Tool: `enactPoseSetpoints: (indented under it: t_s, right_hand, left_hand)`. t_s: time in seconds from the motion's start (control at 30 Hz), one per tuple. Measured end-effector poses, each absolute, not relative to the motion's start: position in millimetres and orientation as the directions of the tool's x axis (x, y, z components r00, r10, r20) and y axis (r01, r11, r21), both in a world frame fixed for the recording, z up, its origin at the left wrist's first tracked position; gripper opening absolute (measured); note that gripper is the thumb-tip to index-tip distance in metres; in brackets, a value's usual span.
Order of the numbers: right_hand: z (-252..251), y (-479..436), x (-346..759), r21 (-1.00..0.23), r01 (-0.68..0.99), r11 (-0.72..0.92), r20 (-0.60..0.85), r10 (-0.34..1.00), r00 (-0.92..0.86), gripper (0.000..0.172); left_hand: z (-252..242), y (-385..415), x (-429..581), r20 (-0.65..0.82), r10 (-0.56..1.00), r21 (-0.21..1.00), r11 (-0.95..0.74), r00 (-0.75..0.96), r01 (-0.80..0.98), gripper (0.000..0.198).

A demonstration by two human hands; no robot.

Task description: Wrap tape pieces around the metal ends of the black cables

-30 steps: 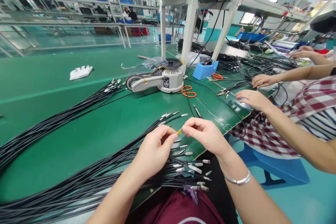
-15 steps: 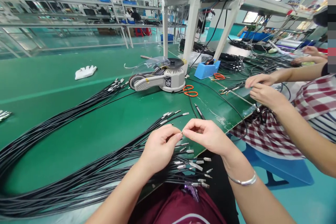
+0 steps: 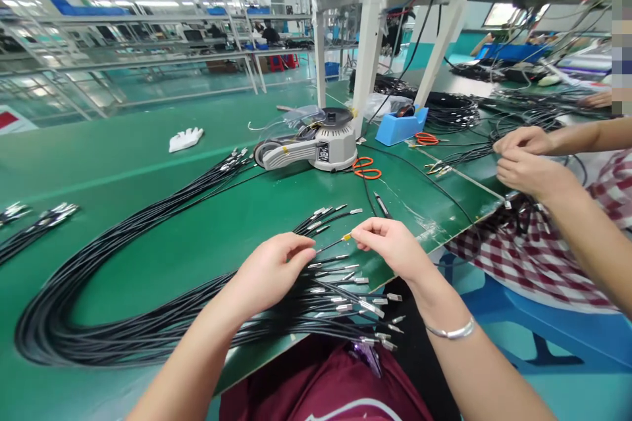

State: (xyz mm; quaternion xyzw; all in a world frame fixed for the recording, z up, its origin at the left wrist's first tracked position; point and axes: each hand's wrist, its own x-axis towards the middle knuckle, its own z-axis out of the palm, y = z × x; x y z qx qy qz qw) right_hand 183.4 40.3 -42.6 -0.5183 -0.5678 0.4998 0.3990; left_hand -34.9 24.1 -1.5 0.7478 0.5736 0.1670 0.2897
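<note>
My right hand (image 3: 390,247) pinches the metal tip of a thin black cable (image 3: 330,245) that carries a small yellow band, just above the green table (image 3: 148,210). My left hand (image 3: 269,273) hovers with its fingers curled over a large bundle of black cables (image 3: 162,322) with silver end plugs (image 3: 365,306). The two hands are a little apart. A second fan of black cables (image 3: 162,204) runs toward the back.
A grey tape dispenser (image 3: 316,145), orange scissors (image 3: 368,168), a blue holder (image 3: 399,125) and a white glove (image 3: 185,139) lie beyond. A co-worker's hands (image 3: 526,158) handle cables at the right. The table edge (image 3: 444,243) runs close to my right wrist.
My hands have drawn apart: the left one let go of the cable tip and moved left and down, while the right one keeps the tip. The view shifted left.
</note>
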Motion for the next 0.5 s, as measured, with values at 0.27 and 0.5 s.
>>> enactPoseSetpoints:
  t_s: [0.27,0.5]
  right_hand:
    - [-38,41,192,-0.970,0.243,-0.023,-0.072,0.978,-0.197,0.024]
    - [-37,38,191,-0.975,0.220,-0.026,-0.066,0.982,-0.178,0.022]
  left_hand:
    - [-11,27,-16,-0.201,0.916,0.703,-0.110,0.346,0.702,0.028]
    - [-10,38,-2,-0.215,0.875,0.778,-0.114,0.433,0.618,0.030]
